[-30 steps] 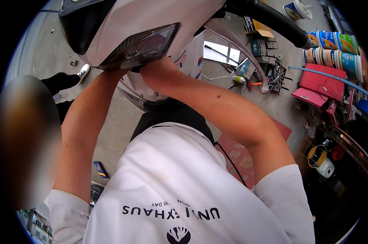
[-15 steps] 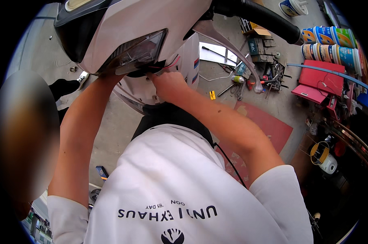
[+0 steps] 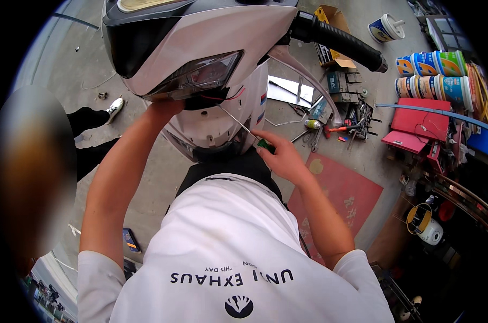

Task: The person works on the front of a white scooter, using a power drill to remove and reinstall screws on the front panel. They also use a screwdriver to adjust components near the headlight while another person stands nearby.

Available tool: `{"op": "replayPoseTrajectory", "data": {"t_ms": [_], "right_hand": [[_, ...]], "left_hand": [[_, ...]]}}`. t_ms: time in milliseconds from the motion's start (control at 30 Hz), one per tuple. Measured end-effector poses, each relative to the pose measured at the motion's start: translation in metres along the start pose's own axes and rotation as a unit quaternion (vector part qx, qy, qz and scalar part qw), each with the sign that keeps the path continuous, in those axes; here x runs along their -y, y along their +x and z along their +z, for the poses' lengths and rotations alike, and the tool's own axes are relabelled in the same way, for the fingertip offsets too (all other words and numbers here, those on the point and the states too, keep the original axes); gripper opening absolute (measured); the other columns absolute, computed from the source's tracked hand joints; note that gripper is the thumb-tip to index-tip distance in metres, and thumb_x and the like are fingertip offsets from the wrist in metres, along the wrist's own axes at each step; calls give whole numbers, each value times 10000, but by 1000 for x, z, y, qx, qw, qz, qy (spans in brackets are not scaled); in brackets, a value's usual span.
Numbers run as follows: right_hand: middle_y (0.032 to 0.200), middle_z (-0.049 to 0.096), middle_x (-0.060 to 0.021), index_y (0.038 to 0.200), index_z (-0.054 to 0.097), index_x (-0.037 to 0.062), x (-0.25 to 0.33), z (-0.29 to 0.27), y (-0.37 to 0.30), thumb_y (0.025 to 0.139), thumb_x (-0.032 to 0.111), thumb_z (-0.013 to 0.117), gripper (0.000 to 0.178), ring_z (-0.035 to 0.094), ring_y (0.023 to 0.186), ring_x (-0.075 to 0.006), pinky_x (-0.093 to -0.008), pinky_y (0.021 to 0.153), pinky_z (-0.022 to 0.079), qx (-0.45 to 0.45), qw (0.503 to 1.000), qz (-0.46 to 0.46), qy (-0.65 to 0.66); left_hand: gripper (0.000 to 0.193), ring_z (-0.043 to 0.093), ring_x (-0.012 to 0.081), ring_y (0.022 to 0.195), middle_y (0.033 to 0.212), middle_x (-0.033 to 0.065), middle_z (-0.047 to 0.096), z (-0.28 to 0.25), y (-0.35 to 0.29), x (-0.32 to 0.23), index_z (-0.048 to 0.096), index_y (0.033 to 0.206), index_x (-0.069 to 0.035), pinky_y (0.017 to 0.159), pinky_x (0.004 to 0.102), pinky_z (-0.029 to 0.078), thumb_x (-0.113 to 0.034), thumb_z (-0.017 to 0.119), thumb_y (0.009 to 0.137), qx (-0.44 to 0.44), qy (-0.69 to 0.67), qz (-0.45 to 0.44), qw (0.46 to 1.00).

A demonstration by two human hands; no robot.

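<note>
Two hands up at the scooter nose. Right hand closed round a green-handled screwdriver, shaft angled up-left into the gap under the headlight, likely the only line to a fastener tucked in there. Left hand pressed up against the headlight's underside, probably steadying the panel; fingers hidden, so can't tell how far it's open or whether it grips anything. Handlebar grip juts right. Loose tools and a red mat on the floor.
</note>
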State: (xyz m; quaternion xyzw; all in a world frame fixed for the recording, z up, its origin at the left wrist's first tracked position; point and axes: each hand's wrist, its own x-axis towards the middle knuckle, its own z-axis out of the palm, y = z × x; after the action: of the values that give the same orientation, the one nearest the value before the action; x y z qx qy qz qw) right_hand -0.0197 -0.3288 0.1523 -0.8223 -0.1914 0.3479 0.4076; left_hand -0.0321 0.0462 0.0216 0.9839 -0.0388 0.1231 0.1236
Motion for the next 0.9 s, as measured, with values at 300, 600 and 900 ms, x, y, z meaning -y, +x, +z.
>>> {"op": "replayPoseTrajectory", "data": {"t_ms": [300,600,900], "right_hand": [[740,600,-30,1217,605,51,-55,-8,-63,881,134,647,349,520,604,-99,-265,553,417,-110,958,171,203],[674,559,-28,1193,584,31,-193,3,-99,866,109,616,338,472,482,-94,-270,414,350,-209,873,396,193],[677,549,-40,1177,580,18,-237,26,-87,854,76,594,327,461,473,-117,-291,410,345,-139,867,433,202]], "left_hand": [[432,508,349,1239,1338,174,539,-34,36,-39,501,1358,-75,1067,439,395,-141,501,931,29,36,-34,998],[561,593,352,1154,1283,121,619,-48,49,-59,523,1355,-114,998,442,453,-514,503,962,23,-94,-142,985],[435,590,232,1148,1251,143,572,-48,0,-59,496,1343,-106,975,359,501,-89,593,919,82,-655,-552,510]]}}
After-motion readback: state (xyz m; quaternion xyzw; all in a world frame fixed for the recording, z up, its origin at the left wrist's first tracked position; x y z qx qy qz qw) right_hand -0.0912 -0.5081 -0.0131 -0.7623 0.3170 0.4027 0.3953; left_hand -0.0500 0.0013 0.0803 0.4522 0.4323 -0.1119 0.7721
